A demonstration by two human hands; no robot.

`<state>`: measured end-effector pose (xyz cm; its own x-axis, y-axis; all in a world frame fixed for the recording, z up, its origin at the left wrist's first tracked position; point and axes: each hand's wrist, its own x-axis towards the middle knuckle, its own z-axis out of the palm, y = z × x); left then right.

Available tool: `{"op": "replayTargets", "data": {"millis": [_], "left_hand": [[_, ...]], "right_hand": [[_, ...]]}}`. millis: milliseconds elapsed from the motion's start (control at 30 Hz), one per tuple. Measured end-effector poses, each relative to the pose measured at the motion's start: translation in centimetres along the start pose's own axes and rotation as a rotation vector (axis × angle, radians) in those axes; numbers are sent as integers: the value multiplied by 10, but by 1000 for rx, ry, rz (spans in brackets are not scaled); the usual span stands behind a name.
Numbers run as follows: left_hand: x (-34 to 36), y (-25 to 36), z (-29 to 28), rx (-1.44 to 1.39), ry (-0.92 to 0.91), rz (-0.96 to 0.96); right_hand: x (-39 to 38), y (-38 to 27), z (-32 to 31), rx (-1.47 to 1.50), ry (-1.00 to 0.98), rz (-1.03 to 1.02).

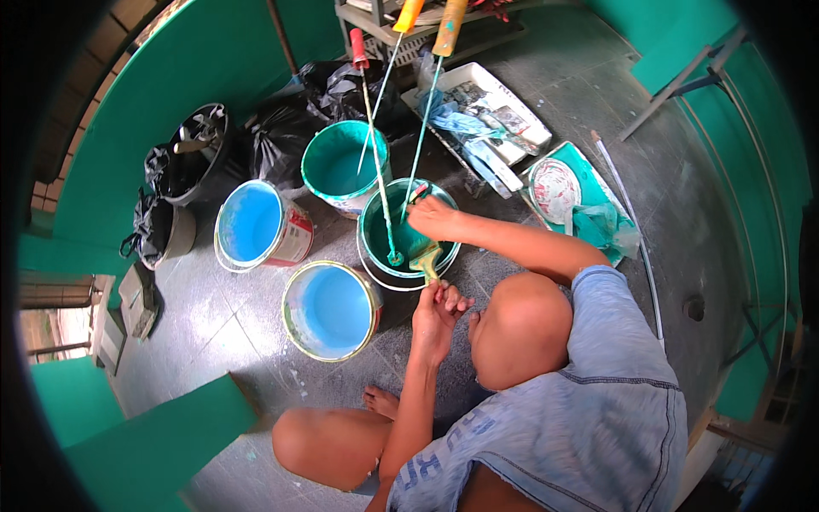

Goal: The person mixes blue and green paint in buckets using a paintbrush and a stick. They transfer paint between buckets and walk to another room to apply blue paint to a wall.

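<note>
My left hand (437,320) is closed on a paintbrush (425,258), its green-smeared bristles over the near rim of a bucket of dark green paint (368,247). My right hand (432,218) reaches over that bucket's right side, fingers closed. A small red and dark piece (418,193) shows at its fingertips; what it holds I cannot make out. A long rod with a red handle (359,49) stands in the green paint, its lower end coated. Another rod with an orange handle (450,27) slants into the same bucket behind my right hand.
A teal-coated bucket (345,130) holds a yellow-handled rod (409,15). Two buckets with blue insides (283,229) (375,317) stand left. A white tray (536,128) with rags and a teal tray (546,154) with a lid lie right. Black bags (277,141) and a pole (636,230) flank them.
</note>
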<state>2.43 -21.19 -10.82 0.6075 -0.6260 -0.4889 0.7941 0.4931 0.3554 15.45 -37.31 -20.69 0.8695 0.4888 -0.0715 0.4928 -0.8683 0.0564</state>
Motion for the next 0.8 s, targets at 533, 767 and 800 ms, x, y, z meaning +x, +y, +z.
{"op": "replayTargets", "data": {"millis": [533, 767, 800], "left_hand": [[-5, 1, 11, -19, -20, -58], [-9, -4, 12, -37, -35, -92], [-9, -4, 12, -39, -26, -87]], "right_hand": [[-31, 47, -150, 384, -86, 105], [-46, 85, -177, 636, -130, 250], [-46, 89, -176, 713, -158, 281]]}}
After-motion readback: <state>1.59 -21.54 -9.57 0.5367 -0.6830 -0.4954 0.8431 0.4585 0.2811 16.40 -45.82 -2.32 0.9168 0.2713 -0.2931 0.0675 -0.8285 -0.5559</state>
